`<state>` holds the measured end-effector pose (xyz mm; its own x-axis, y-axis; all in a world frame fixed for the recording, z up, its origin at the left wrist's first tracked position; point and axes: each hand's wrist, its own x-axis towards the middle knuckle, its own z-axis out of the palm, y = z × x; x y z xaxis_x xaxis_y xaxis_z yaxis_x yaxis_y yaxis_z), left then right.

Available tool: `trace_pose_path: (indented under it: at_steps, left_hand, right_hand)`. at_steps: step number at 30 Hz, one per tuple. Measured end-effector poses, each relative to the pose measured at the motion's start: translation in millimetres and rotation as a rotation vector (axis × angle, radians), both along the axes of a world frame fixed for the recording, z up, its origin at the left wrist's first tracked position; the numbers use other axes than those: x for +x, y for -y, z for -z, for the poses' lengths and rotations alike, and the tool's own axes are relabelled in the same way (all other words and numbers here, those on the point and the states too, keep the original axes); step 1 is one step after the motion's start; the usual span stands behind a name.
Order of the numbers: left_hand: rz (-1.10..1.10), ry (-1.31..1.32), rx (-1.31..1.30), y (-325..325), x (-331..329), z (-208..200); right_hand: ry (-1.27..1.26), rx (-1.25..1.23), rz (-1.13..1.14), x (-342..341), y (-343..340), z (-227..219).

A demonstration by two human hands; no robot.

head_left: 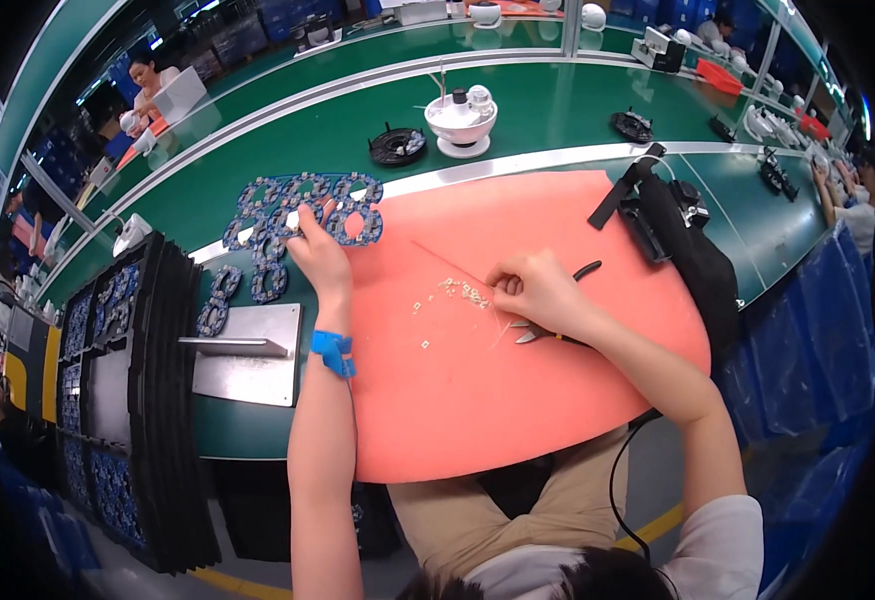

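Observation:
My left hand (pixel 320 250) grips a panel of joined blue circuit boards (pixel 258 205) with round cut-outs, raised at the left of a pink mat (pixel 438 420). My right hand (pixel 538 292) is closed in a pinch over the mat's middle. From its fingertips a thin reddish stick (pixel 448 260) points up and left. Just left of those fingers lies a scatter of small pale square pieces (pixel 466 292). Beneath and beside the hand rests a pair of cutting pliers (pixel 527 337), partly covered by it. A blue wrist strap (pixel 333 352) circles my left wrist.
Left of the mat are loose blue boards (pixel 220 300), a metal plate with an upright fin (pixel 248 385) and stacked black trays (pixel 163 350). A white bowl with bottles (pixel 461 120) and a black reel (pixel 398 146) stand beyond. Black straps and a device (pixel 673 225) lie right.

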<state>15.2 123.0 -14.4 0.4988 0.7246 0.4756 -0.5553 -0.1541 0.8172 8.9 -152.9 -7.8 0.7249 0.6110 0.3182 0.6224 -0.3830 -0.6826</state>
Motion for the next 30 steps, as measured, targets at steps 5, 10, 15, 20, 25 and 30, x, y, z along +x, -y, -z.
trace_pose_path:
  at_steps: [5, 10, 15, 20, 25, 30]
  left_hand:
    - [0.095, 0.039, -0.010, -6.4, 6.5, 6.5]
    - [0.121, 0.051, -0.030, -6.4, 7.7, 7.0]
    - [0.182, 0.062, -0.024, 0.8, -1.6, -4.9]
    - [0.250, 0.072, -0.248, -3.8, -16.0, -36.3]
    - [0.153, 0.177, -0.232, -0.7, -35.2, -69.4]
    - [0.099, 0.158, -0.248, -11.3, -32.7, -57.7]
  right_hand:
    - [-0.041, 0.037, -0.118, -15.2, -9.0, -4.9]
    - [-0.048, 0.046, 0.051, -2.6, -2.8, -1.6]
    - [-0.015, -0.019, -0.068, -9.7, -6.2, -0.7]
    - [0.043, -0.010, -0.213, 1.0, -13.3, 0.4]
    - [0.142, -0.123, -0.424, 47.8, -52.7, -21.1]
    - [0.191, -0.122, -0.662, 65.7, -107.7, 6.6]
